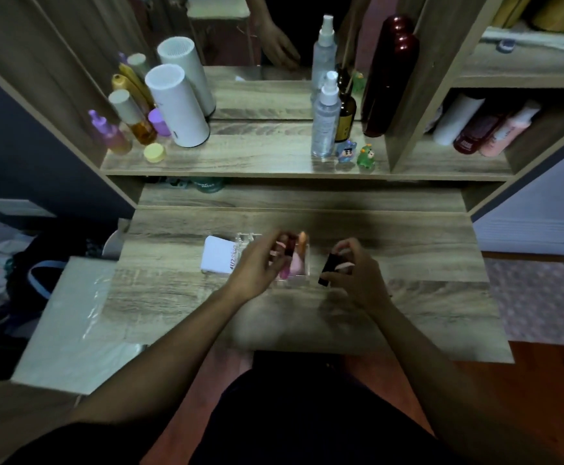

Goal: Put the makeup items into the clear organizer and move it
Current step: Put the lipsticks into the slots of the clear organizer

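Observation:
The clear organizer (pixel 247 237) stands in the middle of the wooden desk (pixel 408 307), partly hidden by my hands. Inside it I see a pink item (pixel 295 266) and an orange-tipped tube (pixel 302 242) standing upright. My left hand (pixel 257 266) is over the organizer, its fingers closed on a small dark red tube (pixel 289 245). To the right of the organizer, my right hand (pixel 349 270) grips a black tube (pixel 328 269), tilted above the desk. A white box (pixel 218 258) with printed letters lies against the organizer's left side.
The shelf behind holds a white cylinder (pixel 178 105), purple and amber bottles (pixel 139 125), a clear spray bottle (pixel 324 119), a dark red bottle (pixel 389 78) and two small figurines (pixel 356 156). A mirror (pixel 260 45) stands at the back. A plastic-covered box (pixel 72 323) sits left of the desk.

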